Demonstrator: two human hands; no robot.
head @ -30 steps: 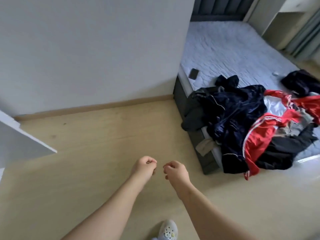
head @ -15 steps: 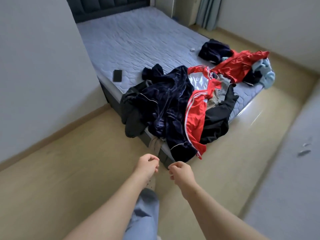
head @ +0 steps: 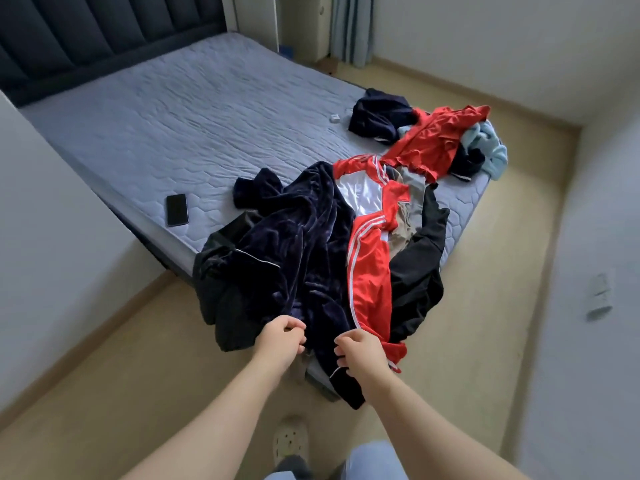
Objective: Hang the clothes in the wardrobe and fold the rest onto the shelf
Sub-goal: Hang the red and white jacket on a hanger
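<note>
A heap of clothes lies over the near corner of the bed (head: 180,133): a dark navy velvet garment (head: 304,244), a red jacket with white stripes (head: 370,271) and black pieces (head: 415,271). A second pile with a red garment (head: 436,140), a navy one and a light blue one sits at the far right corner. My left hand (head: 282,337) and my right hand (head: 358,348) hover over the hanging hem of the navy garment. Their fingers are curled, with no fabric visible in them.
A black phone (head: 177,209) lies on the mattress near the left edge. A white wall corner (head: 52,237) stands to the left and another wall to the right. My shoe (head: 291,441) is on the beige floor below the hands.
The view has swung right and moved toward the bed. Both hands, held curled throughout, have gone from above the bare floor to the hem of the navy garment.
</note>
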